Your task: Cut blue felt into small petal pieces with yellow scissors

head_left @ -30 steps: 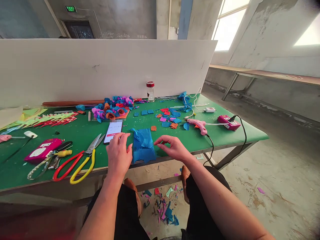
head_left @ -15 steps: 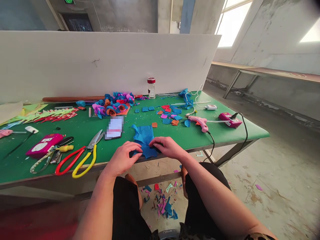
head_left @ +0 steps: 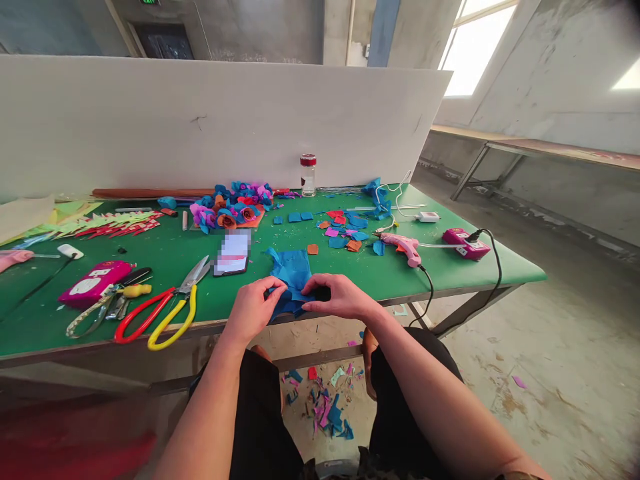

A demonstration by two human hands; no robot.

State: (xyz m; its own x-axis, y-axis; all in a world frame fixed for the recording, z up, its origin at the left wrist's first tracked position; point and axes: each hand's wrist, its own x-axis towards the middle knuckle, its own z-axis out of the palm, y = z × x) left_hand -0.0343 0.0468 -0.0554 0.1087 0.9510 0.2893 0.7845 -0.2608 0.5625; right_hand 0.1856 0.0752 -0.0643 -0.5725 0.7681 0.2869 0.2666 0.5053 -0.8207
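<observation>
A crumpled blue sheet lies at the near edge of the green table. My left hand pinches its near left corner with closed fingers. My right hand presses and grips the sheet's near right edge, fingers curled. The two hands almost meet over the sheet's near end. A phone lies just beyond my left hand.
Red and yellow scissors and a pink case lie to the left. Paper roses and coloured scraps sit further back. A pink glue gun with cable lies right. A white partition backs the table. Scraps litter the floor.
Both hands moved inward from beside the blue sheet onto its near end and closed on it. The sheet is now bunched and folded shorter.
</observation>
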